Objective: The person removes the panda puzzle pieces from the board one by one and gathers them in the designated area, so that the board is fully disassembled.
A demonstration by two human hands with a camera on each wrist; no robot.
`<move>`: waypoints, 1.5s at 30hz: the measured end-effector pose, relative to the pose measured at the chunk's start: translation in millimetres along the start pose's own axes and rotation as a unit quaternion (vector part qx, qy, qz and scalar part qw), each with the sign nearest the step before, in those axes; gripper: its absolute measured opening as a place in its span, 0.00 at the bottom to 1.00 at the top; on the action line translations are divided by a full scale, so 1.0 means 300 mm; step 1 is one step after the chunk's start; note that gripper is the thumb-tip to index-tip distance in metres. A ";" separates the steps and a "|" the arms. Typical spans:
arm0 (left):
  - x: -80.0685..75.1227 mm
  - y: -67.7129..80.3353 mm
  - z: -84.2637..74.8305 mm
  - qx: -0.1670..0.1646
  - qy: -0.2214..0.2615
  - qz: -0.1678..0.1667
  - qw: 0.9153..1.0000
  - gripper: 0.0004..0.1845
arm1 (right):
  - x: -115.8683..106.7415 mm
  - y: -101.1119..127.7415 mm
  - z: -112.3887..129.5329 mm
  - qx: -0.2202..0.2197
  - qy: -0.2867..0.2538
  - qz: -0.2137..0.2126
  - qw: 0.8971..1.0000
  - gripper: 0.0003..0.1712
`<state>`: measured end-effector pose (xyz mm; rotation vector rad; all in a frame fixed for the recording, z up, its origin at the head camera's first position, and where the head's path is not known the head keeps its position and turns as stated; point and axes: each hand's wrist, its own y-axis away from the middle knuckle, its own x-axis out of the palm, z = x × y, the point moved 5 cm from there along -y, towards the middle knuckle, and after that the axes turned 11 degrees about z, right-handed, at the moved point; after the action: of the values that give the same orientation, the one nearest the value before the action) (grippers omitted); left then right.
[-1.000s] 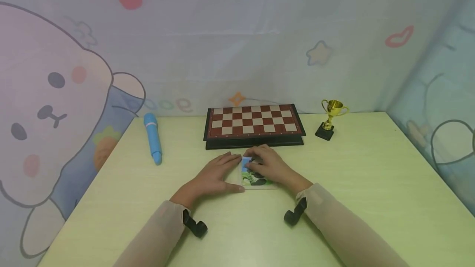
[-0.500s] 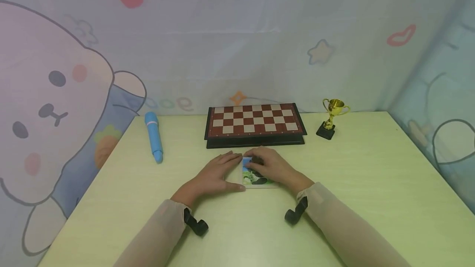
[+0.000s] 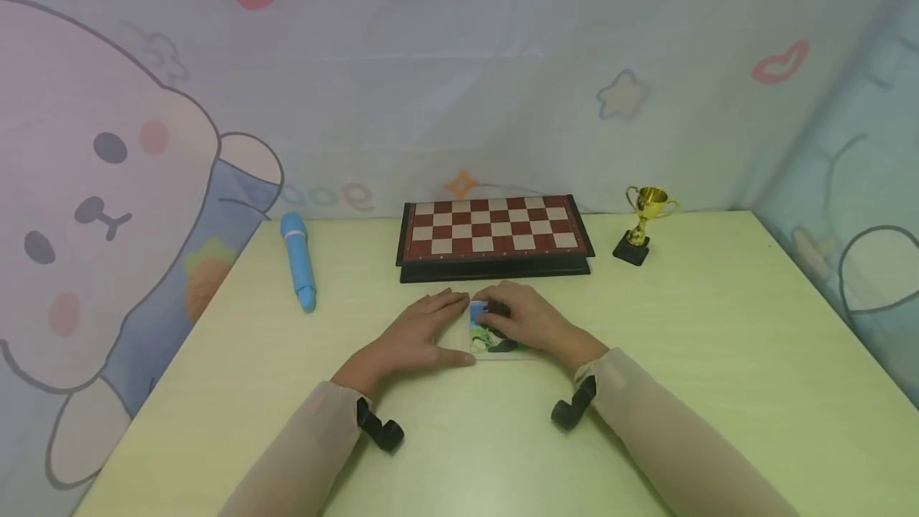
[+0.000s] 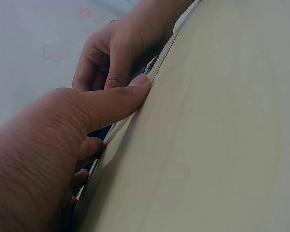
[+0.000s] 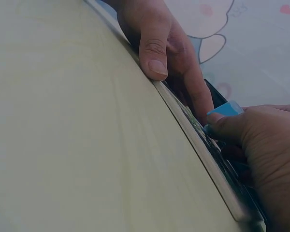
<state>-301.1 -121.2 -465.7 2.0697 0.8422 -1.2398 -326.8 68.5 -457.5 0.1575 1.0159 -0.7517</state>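
A flat picture puzzle board [image 3: 506, 357] with a pale edge lies mid-table, showing green, blue and black artwork. My left hand [image 3: 412, 339] rests across its left side, thumb along the near edge and nearly straight fingers at the far edge. From the right, my right hand [image 3: 533, 317] reaches over the board and covers part of the picture. The right wrist view shows a small blue puzzle piece [image 5: 225, 109] pinched at my right fingertips, tilted up from the board. Its full outline is hidden by the fingers.
Behind the hands stands a red-and-white checkered game board [image 3: 495, 228] on a black base. A blue toy microphone [image 3: 298, 262] lies at the back left. At the back right is a small gold trophy [image 3: 648, 210]. A printed cloth [image 3: 416, 102] hangs behind the table.
Both hands stay at the puzzle board in nearly the same places. The whole head view has shifted very slightly.
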 end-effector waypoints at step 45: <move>0.009 -0.004 0.016 0.012 0.016 -0.013 1.000 0.56 | -0.169 0.223 -0.188 0.114 -0.053 -0.080 0.989 0.10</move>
<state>-303.8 -123.5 -470.2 2.1093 0.8745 -1.2400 -339.8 168.6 -461.0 0.2324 0.8455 -1.0140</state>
